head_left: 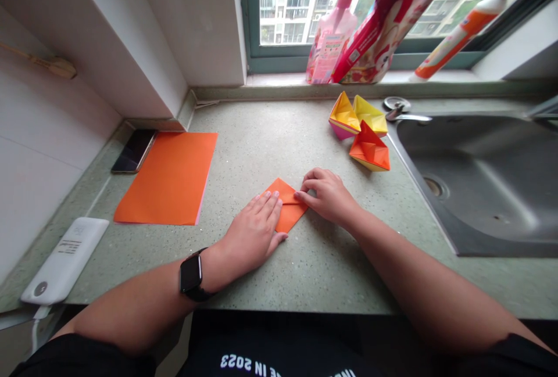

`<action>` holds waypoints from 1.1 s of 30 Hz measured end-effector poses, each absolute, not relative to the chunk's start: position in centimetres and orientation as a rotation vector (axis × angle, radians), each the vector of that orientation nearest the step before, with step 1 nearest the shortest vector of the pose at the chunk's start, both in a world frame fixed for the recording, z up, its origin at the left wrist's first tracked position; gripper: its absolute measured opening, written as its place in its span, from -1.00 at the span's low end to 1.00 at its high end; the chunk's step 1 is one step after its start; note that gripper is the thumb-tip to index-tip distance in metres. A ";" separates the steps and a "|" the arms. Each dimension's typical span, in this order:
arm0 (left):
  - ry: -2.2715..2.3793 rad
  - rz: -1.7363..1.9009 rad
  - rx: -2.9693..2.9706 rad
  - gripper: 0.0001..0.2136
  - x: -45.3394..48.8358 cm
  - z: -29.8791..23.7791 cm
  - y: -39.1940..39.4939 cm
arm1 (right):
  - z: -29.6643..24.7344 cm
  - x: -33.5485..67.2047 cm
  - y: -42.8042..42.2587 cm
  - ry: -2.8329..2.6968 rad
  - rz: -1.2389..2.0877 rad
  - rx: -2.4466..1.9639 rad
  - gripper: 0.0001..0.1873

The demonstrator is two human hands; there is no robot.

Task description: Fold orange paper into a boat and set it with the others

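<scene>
While the flat left hand likely steadies the folded orange paper diamond against slipping, the curled right hand touches its corner, pinch unclear.

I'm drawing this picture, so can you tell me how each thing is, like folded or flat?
Small orange paper: folded
Left hand: flat on that paper
Right hand: fingers bent, touching its corner
Large orange sheet: flat, unfolded
Three paper shapes: folded, standing open
Phone: screen dark
Watch: worn, screen dark
Power bank: cable plugged in
Pump bottle: upright
Red bag: standing up
</scene>
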State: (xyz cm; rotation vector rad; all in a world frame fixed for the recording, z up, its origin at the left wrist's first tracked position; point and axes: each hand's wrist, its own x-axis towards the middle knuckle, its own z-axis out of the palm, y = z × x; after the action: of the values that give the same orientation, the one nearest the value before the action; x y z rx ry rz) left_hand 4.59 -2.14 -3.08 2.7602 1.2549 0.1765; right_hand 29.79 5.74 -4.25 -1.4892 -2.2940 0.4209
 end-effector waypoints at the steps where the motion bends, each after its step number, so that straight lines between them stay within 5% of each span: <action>1: 1.259 0.183 2.761 -0.34 4.6 -3.1 -2.3 | -4.3 29.8 5.7 -2.292 0.422 -1.487 -0.77; 26: 1.321 0.112 2.701 -0.25 4.6 -3.4 -2.0 | -4.1 29.7 5.8 -2.297 0.437 -1.521 -0.79; 33: 0.599 0.371 2.692 -0.53 5.1 -1.7 -2.6 | -4.1 29.8 5.9 -2.311 0.430 -1.529 -0.82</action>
State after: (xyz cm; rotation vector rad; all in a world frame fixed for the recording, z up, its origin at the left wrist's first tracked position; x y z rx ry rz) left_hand 5.08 -2.60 -1.72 2.6917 0.5993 0.3712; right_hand 29.79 5.86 -4.11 -1.5294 -2.3108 0.4300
